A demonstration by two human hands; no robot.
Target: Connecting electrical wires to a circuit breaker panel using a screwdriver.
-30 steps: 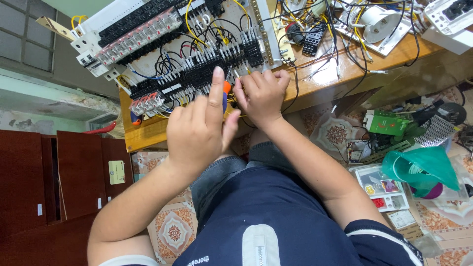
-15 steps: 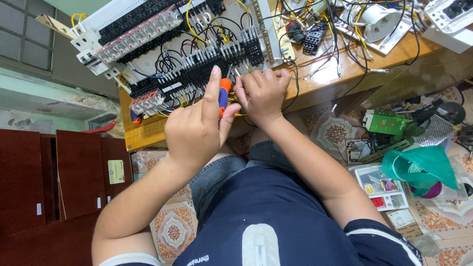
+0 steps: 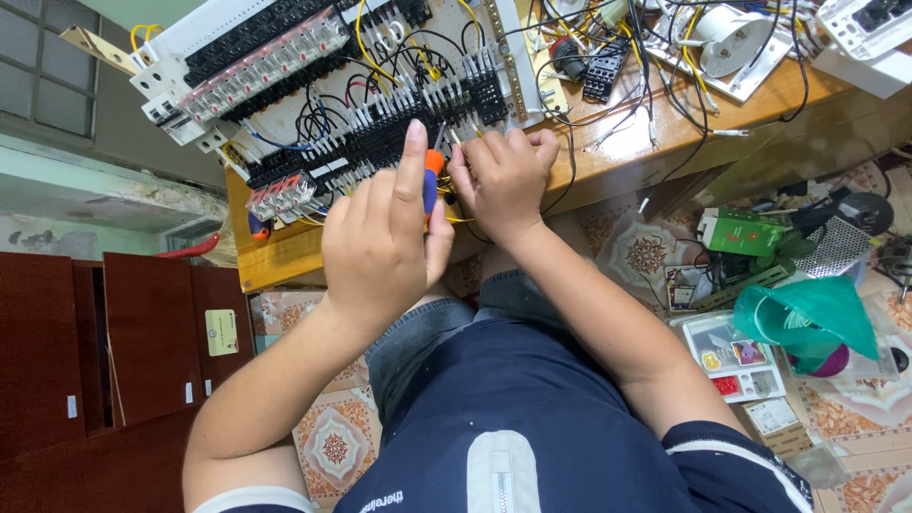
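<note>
My left hand (image 3: 380, 242) is closed around a screwdriver with an orange and blue handle (image 3: 430, 180). Its index finger lies straight along the tool, pointing at the row of black terminal blocks (image 3: 380, 142) on the white control panel (image 3: 313, 85). My right hand (image 3: 503, 176) sits right beside it, fingers pinched on thin yellow wires (image 3: 454, 142) at the same terminal row. The screwdriver tip is hidden between the two hands. The panel lies on a wooden bench (image 3: 665, 142).
Black, yellow and red wires cross the panel. Loose wires, a black relay socket (image 3: 600, 71) and a white round part (image 3: 727, 38) lie on the bench. On the tiled floor are a green box (image 3: 741, 233), a green bag (image 3: 807, 318), a small parts tray (image 3: 736, 356) and a dark wooden cabinet (image 3: 114, 351).
My left hand has edged slightly up toward the terminal row, and more of the screwdriver handle shows. My right hand stays at the wires.
</note>
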